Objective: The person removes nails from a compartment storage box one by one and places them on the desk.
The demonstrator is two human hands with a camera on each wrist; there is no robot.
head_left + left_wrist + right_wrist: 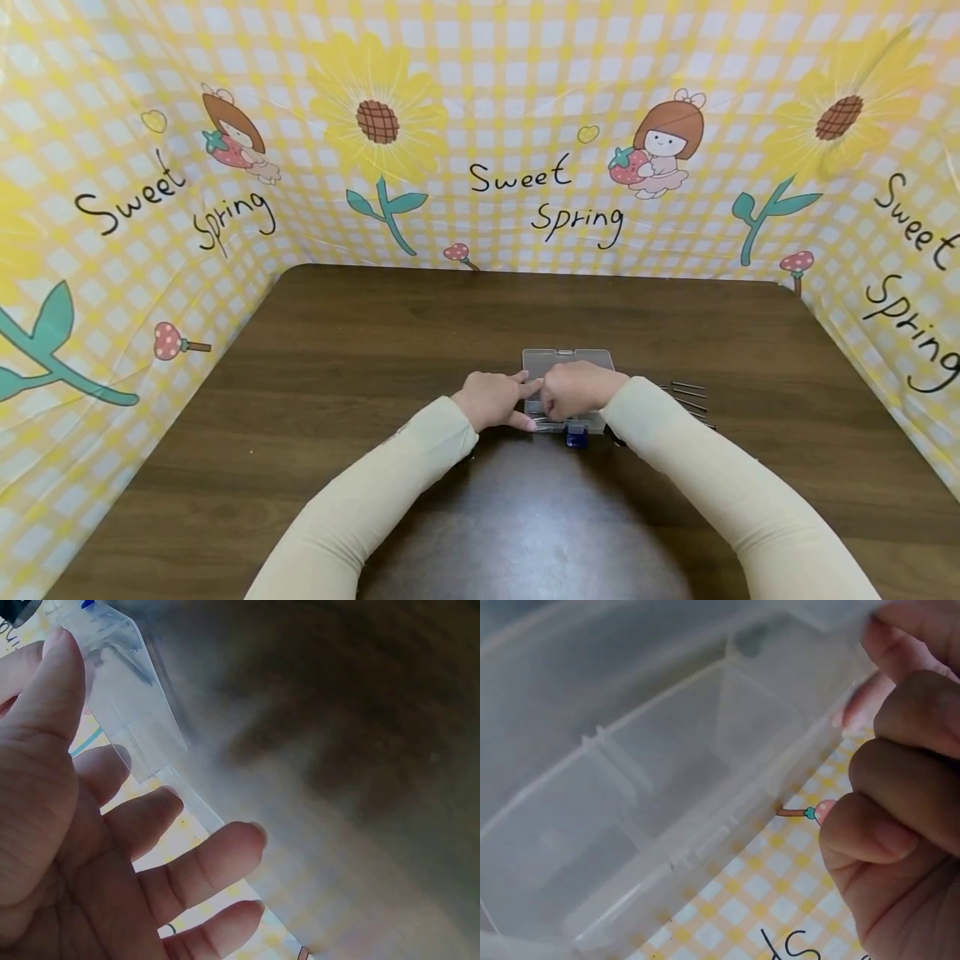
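A clear plastic compartment box (604, 423) lies on the table with its lid (536, 363) open at the back. My left hand (491, 400) is at its left side, thumb at the front corner and forefinger reaching over the compartments. In the left wrist view the other fingers spread loosely beside the box (142, 712). Thin metal pieces (129, 664) show through its wall. My right hand (576, 390) is over the box with its fingers (889, 780) curled. I cannot tell whether it pinches anything, since its fingertips are hidden.
Several thin dark nail-like rods (690, 398) lie on the table (390, 325) to the right of the box, partly behind my right sleeve (667, 429). A small blue piece (577, 437) is at the box's front edge. A checked yellow cloth (465, 108) walls the table.
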